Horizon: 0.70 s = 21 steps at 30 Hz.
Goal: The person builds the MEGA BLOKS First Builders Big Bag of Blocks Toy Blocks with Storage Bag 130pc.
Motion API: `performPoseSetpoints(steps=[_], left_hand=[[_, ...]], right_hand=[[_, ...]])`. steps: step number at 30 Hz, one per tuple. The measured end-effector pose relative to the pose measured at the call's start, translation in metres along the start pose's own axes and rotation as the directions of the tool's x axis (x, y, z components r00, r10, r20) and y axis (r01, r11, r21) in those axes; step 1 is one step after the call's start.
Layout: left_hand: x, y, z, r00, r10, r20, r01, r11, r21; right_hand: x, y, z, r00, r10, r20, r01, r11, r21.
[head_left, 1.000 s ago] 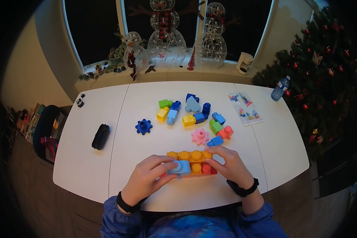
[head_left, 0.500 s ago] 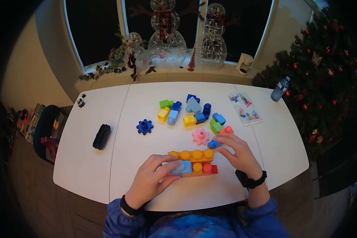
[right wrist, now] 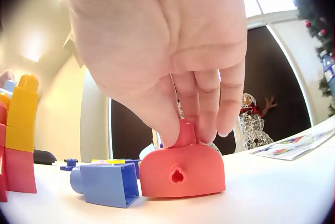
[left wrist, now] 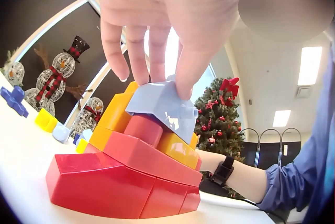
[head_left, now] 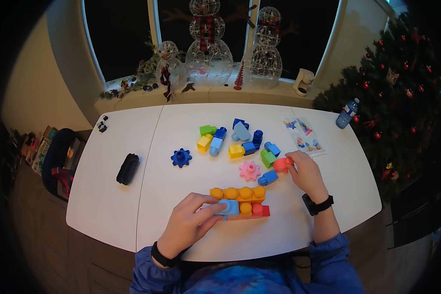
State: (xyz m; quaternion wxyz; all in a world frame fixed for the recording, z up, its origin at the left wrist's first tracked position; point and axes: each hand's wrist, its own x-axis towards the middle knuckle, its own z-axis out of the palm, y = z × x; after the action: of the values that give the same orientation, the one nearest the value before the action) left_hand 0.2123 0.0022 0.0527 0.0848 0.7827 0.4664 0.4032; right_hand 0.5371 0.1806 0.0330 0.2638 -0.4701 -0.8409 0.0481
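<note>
My left hand (head_left: 187,223) holds a light blue toy building block (left wrist: 163,107) between thumb and fingers. This block sits tilted on the left end of a built stack, over a red stud (left wrist: 143,129). Red blocks (left wrist: 104,184) form the bottom of the stack, and a row of orange-yellow blocks (head_left: 237,194) runs along its far side. Further right, my right hand (head_left: 307,174) pinches the stud of a coral-red block (right wrist: 183,174) with a rounded top and a small hole in its side. That block stands on the table beside a blue block (right wrist: 107,183).
A pink gear (head_left: 250,171), a dark blue gear (head_left: 181,158) and several loose blocks lie beyond the stack. A black case (head_left: 128,169) rests at the left. Toward the back right are a picture sheet (head_left: 304,134) and a water bottle (head_left: 347,113).
My right hand has left the right end of the stack, moved right and away from me, and taken hold of the coral-red block. The left hand stays on the light blue block.
</note>
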Motion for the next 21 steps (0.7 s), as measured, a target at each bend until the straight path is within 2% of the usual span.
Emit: performPoseSetpoints(steps=[2, 5, 8, 11, 16, 21], left_hand=[[0.0, 0.0, 0.0, 1.0, -0.003, 0.002, 0.003, 1.0, -0.001], [0.0, 0.001, 0.0, 1.0, -0.01, 0.006, 0.01, 1.0, -0.003], [0.0, 0.001, 0.001, 1.0, -0.007, -0.001, 0.007, 1.0, -0.004], [-0.001, -0.001, 0.002, 1.0, -0.008, -0.008, 0.008, 1.0, -0.01], [-0.002, -0.002, 0.001, 1.0, -0.003, -0.003, 0.003, 1.0, -0.012], [0.0, 0.001, 0.002, 1.0, -0.011, 0.006, 0.011, 1.0, -0.01]], right_hand=[[-0.003, -0.019, -0.014, 0.992, -0.017, -0.126, 0.015, 1.0, -0.016], [-0.011, -0.049, -0.034, 0.956, -0.08, -0.283, 0.115, 0.987, 0.11], [-0.025, -0.077, -0.052, 0.968, -0.078, -0.24, 0.158, 0.929, 0.336], [-0.033, -0.096, -0.054, 0.96, -0.243, -0.139, 0.28, 0.848, 0.45], [-0.042, -0.107, -0.031, 0.918, -0.394, -0.048, 0.384, 0.851, 0.358], [-0.046, -0.111, -0.018, 0.936, -0.345, -0.065, 0.341, 0.849, 0.405]])
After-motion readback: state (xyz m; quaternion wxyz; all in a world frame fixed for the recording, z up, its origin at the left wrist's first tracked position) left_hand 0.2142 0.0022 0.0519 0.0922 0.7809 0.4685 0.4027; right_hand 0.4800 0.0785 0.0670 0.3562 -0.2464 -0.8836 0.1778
